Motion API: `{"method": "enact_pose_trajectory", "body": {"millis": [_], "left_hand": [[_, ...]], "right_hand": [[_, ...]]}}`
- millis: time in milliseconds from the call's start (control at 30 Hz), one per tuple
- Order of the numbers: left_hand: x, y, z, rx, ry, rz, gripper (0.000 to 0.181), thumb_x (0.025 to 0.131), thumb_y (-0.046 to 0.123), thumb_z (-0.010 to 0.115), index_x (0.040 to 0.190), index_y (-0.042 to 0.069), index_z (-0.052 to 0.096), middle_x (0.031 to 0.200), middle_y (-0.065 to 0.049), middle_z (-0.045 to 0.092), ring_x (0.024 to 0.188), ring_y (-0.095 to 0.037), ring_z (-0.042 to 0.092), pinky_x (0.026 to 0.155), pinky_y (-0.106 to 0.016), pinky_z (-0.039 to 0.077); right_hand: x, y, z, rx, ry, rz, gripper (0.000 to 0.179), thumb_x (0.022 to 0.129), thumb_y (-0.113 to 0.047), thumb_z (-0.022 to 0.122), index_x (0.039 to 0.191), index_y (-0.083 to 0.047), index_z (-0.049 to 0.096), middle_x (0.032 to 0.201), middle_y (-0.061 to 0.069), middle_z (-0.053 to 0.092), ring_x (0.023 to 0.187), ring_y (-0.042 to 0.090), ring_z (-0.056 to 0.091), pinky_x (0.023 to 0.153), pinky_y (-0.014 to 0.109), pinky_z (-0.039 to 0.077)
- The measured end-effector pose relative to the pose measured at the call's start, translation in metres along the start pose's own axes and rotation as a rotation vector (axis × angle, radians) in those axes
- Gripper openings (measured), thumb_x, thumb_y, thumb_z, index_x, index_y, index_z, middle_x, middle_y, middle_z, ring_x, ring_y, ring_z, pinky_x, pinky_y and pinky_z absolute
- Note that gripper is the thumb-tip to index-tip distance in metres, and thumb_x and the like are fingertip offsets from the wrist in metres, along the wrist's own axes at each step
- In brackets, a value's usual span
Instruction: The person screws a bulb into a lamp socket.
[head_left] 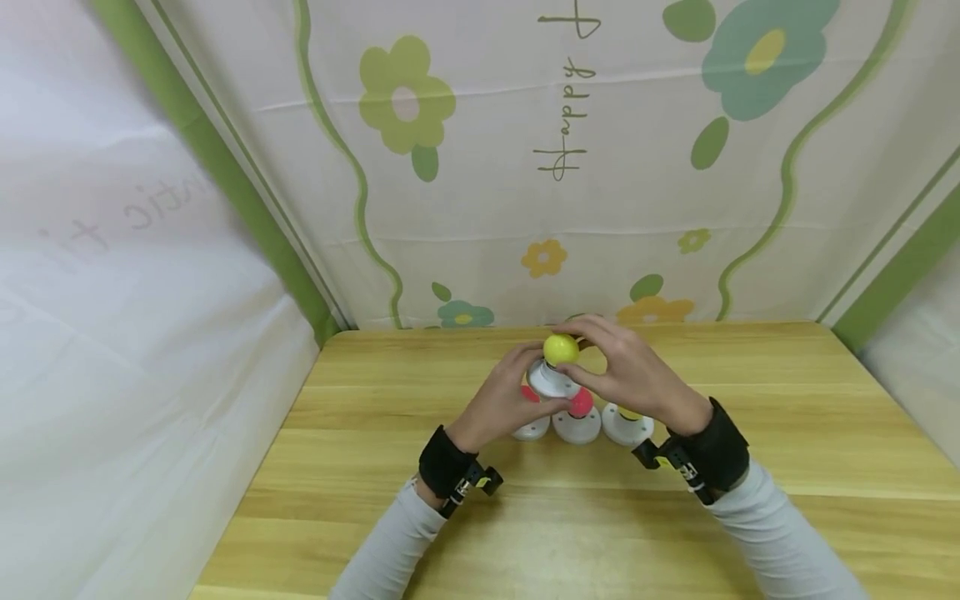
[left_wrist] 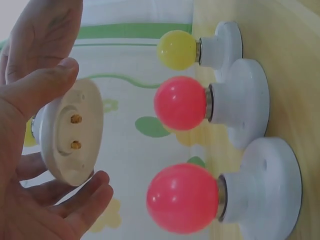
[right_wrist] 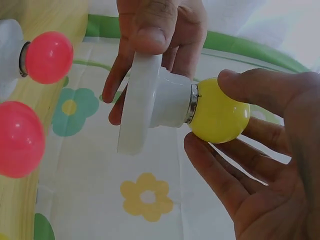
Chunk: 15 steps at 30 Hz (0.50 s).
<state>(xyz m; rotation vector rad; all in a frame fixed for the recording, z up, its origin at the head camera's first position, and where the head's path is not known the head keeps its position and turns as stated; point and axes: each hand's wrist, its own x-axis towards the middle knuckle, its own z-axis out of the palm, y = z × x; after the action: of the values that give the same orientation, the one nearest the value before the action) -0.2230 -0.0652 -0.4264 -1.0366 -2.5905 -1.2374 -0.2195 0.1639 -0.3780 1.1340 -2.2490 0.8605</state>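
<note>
Above the table, my left hand [head_left: 495, 404] grips a white round lamp socket [right_wrist: 141, 102] by its rim, thumb on one side and fingers on the other. A yellow bulb [right_wrist: 220, 111] sits in that socket, its metal collar partly showing. My right hand [head_left: 633, 371] pinches the bulb between thumb and fingertips. In the left wrist view, the socket's underside [left_wrist: 87, 125] shows two brass screws. Below the hands stand three more white sockets in a row. Two carry red bulbs [left_wrist: 182, 197], and the far right one carries a yellow bulb [left_wrist: 177, 50], mostly hidden by my right hand in the head view.
The wooden table [head_left: 570, 533] holds the row of sockets near its middle. Behind it hangs a white cloth [head_left: 480, 192] printed with flowers, and white fabric walls with green edging stand at both sides. Each wrist wears a black strap [head_left: 716, 450] with a small camera.
</note>
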Motion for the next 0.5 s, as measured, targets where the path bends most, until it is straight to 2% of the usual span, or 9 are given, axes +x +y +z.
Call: {"method": "enact_pose_trajectory", "body": {"millis": [167, 400, 500], "left_hand": [[-0.008, -0.004, -0.011, -0.017, -0.009, -0.046, 0.068, 0.092, 0.031, 0.087, 0.148, 0.008, 0.058, 0.157, -0.005, 0.045, 0.141, -0.024, 0.053, 0.112, -0.039, 0.054], [-0.022, -0.016, -0.026, 0.016, 0.001, -0.063, 0.064, 0.092, 0.033, 0.086, 0.147, 0.011, 0.061, 0.156, -0.005, 0.048, 0.146, -0.029, 0.044, 0.118, -0.055, 0.046], [-0.028, -0.023, -0.030, 0.047, 0.010, -0.063, 0.065, 0.091, 0.032, 0.087, 0.147, 0.012, 0.062, 0.156, -0.007, 0.049, 0.147, -0.030, 0.042, 0.119, -0.056, 0.045]], "right_hand": [[0.010, -0.004, 0.006, -0.006, 0.000, -0.011, 0.051, 0.085, -0.014, 0.091, 0.131, -0.004, 0.071, 0.130, 0.011, 0.072, 0.106, 0.021, 0.072, 0.087, 0.039, 0.064], [0.022, -0.011, 0.024, 0.024, -0.061, -0.006, 0.045, 0.090, -0.018, 0.088, 0.131, -0.007, 0.070, 0.129, 0.008, 0.069, 0.108, 0.019, 0.072, 0.089, 0.039, 0.064], [0.026, -0.014, 0.033, 0.034, -0.083, -0.022, 0.045, 0.091, -0.016, 0.087, 0.131, -0.006, 0.069, 0.130, 0.009, 0.069, 0.109, 0.021, 0.072, 0.089, 0.041, 0.064]]}}
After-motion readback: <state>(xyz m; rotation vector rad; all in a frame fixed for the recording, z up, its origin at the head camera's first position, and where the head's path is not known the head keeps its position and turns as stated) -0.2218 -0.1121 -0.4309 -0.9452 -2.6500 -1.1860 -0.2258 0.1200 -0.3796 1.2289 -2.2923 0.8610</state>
